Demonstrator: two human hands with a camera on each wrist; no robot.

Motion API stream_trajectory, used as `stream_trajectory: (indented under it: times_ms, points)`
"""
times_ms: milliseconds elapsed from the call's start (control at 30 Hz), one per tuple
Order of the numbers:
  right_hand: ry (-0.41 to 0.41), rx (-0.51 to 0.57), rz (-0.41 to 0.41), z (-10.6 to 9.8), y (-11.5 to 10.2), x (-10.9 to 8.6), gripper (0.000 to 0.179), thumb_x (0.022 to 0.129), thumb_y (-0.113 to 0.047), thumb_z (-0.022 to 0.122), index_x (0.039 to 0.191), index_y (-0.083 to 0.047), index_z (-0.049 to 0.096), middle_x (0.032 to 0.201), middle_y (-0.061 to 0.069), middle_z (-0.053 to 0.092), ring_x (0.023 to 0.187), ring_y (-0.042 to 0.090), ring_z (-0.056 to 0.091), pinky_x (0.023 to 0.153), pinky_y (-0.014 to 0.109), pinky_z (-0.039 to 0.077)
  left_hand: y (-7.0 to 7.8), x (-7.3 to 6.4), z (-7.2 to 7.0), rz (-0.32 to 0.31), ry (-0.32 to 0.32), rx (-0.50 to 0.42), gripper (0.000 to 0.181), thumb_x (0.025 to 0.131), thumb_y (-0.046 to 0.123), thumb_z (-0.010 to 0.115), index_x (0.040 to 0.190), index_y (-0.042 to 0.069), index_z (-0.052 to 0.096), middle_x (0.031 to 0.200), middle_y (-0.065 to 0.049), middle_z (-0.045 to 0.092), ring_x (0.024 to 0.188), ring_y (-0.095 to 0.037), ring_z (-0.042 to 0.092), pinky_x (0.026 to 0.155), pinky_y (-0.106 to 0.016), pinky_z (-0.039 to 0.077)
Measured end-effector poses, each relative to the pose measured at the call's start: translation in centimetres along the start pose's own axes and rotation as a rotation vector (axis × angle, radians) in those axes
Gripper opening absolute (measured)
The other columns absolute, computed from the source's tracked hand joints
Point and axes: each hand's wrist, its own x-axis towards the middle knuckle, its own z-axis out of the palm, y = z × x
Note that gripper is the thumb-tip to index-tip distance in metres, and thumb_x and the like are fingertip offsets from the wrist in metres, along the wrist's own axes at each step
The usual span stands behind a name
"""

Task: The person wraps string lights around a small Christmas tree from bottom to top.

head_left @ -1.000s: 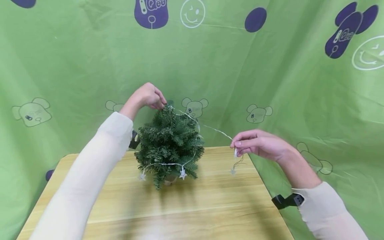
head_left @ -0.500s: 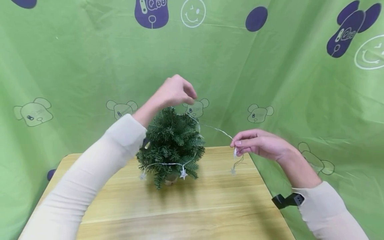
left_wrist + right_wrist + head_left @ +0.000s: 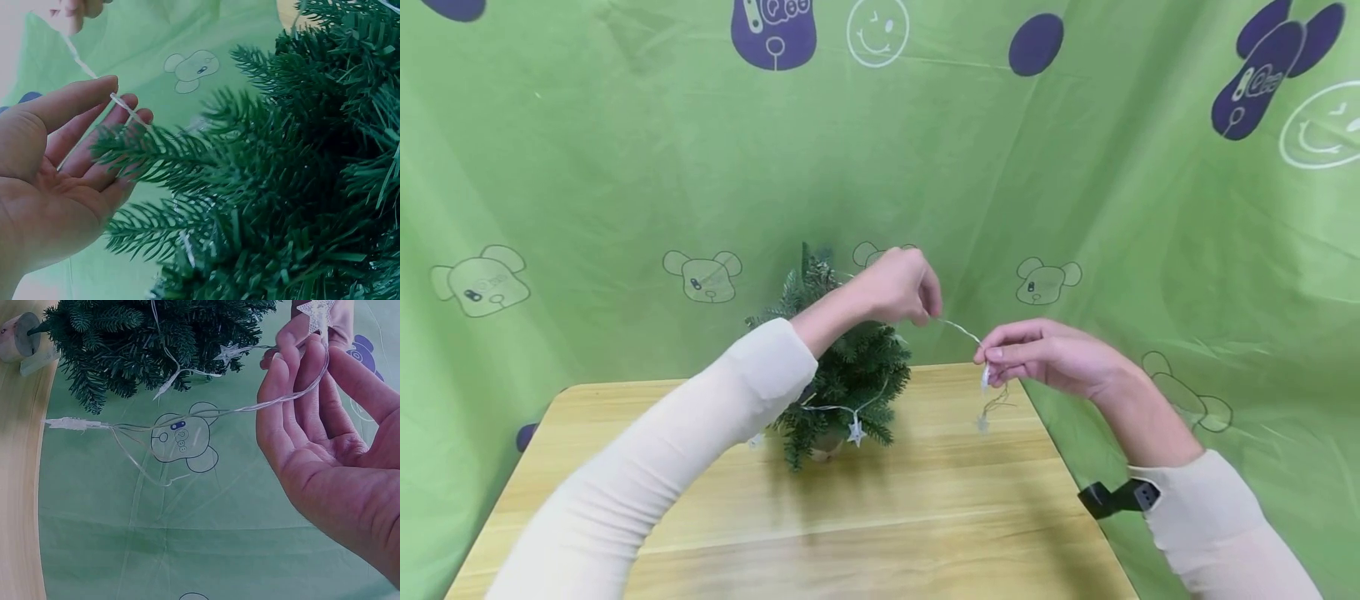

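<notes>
A small green artificial Christmas tree (image 3: 850, 367) stands on the wooden table. A clear wire of star-shaped string lights (image 3: 960, 328) loops round its lower branches, with one star (image 3: 857, 429) hanging in front. My left hand (image 3: 901, 287) is at the tree's upper right; in the left wrist view its thumb and forefinger pinch the wire beside a branch tip. Farther right, my right hand (image 3: 1048, 360) pinches the same string by its fingertips, and a short stretch runs between the hands. The right wrist view shows a star (image 3: 317, 314) at those fingertips and a loose tail end (image 3: 78, 424) dangling below.
The wooden table (image 3: 820, 533) reaches toward me, its right edge beneath my right forearm. Behind it hangs a green cloth (image 3: 587, 167) printed with bear heads and smiley faces. A black wrist device (image 3: 1118, 498) sits at my right cuff. The tree's pot (image 3: 20, 339) is pale.
My left hand has left the treetop and moved right, first up and then down, to the wire near my right hand. The right hand stays in place, holding the string.
</notes>
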Motion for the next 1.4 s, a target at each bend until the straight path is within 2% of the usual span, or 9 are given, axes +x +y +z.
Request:
stream_trajectory:
  times_ms: [100, 200, 400, 567, 700, 833, 1133, 1400]
  points:
    - [0.001, -0.003, 0.000, 0.0, 0.0, -0.1, 0.023, 0.102, -0.003, 0.052, 0.118, 0.003, 0.067, 0.103, 0.005, 0.074, 0.093, 0.017, 0.070, 0.090, 0.032, 0.058, 0.0, 0.1, 0.1, 0.013, 0.006, 0.028, 0.016, 0.082, 0.003, 0.078, 0.084, 0.018, 0.079, 0.086, 0.006, 0.078, 0.082, -0.011, 0.069, 0.081, -0.026, 0.056]
    - [-0.006, -0.010, -0.003, -0.1, 0.0, -0.1, 0.024, 0.103, -0.003, 0.051, 0.119, 0.001, 0.068, 0.104, 0.005, 0.074, 0.093, 0.016, 0.070, 0.090, 0.032, 0.058, 0.2, 0.2, -0.3, 0.022, 0.023, 0.029, 0.017, 0.082, 0.001, 0.076, 0.082, 0.019, 0.079, 0.083, 0.006, 0.077, 0.081, -0.012, 0.068, 0.079, -0.026, 0.055]
    - [0.013, -0.012, 0.007, -0.3, 0.1, -0.4, 0.025, 0.103, -0.003, 0.051, 0.118, -0.002, 0.070, 0.107, 0.005, 0.074, 0.094, 0.015, 0.070, 0.093, 0.033, 0.058, 0.7, 0.0, -2.5, 0.026, 0.102, 0.009, 0.022, 0.082, -0.005, 0.071, 0.082, 0.016, 0.077, 0.084, 0.002, 0.077, 0.077, -0.013, 0.069, 0.073, -0.023, 0.058]
    - [0.068, -0.026, 0.035, -0.2, 0.0, -0.5, 0.023, 0.103, -0.006, 0.052, 0.117, -0.001, 0.070, 0.106, 0.004, 0.074, 0.095, 0.015, 0.070, 0.095, 0.033, 0.058, 0.5, -0.3, -4.4, -0.011, 0.185, -0.012, 0.021, 0.082, -0.005, 0.070, 0.083, 0.015, 0.077, 0.087, -0.002, 0.077, 0.080, -0.013, 0.069, 0.075, -0.023, 0.058]
    - [0.070, -0.048, 0.049, -0.1, -0.2, -0.5, 0.022, 0.102, -0.007, 0.054, 0.116, -0.001, 0.070, 0.107, 0.005, 0.074, 0.096, 0.016, 0.070, 0.095, 0.034, 0.057, -0.1, -0.6, -5.5, -0.046, 0.219, -0.033, 0.018, 0.084, -0.004, 0.070, 0.086, 0.013, 0.077, 0.089, -0.003, 0.077, 0.082, -0.014, 0.069, 0.074, -0.023, 0.058]
    - [0.044, -0.089, 0.057, 0.0, -0.3, -0.4, 0.021, 0.102, -0.008, 0.055, 0.116, -0.002, 0.070, 0.107, 0.006, 0.074, 0.097, 0.017, 0.069, 0.096, 0.035, 0.056, -1.1, -1.0, -6.6, -0.082, 0.281, -0.023, 0.017, 0.084, -0.003, 0.071, 0.088, 0.012, 0.078, 0.087, -0.001, 0.076, 0.083, -0.014, 0.069, 0.076, -0.024, 0.058]
    - [-0.007, -0.138, 0.056, 0.5, -0.2, -0.2, 0.019, 0.101, -0.007, 0.057, 0.113, -0.004, 0.071, 0.104, 0.007, 0.074, 0.095, 0.021, 0.069, 0.094, 0.038, 0.057, -3.3, -2.3, -8.4, -0.220, 0.356, -0.031, 0.015, 0.087, 0.000, 0.071, 0.096, 0.010, 0.078, 0.094, -0.004, 0.077, 0.089, -0.017, 0.069, 0.082, -0.027, 0.058]
    - [-0.026, -0.140, 0.046, 0.6, -0.1, 0.0, 0.018, 0.100, -0.005, 0.058, 0.112, -0.005, 0.071, 0.102, 0.007, 0.073, 0.094, 0.020, 0.069, 0.092, 0.038, 0.057, -3.7, -2.6, -8.8, -0.204, 0.415, -0.004, 0.014, 0.088, 0.002, 0.070, 0.096, 0.010, 0.079, 0.093, -0.004, 0.078, 0.087, -0.017, 0.070, 0.091, -0.030, 0.056]
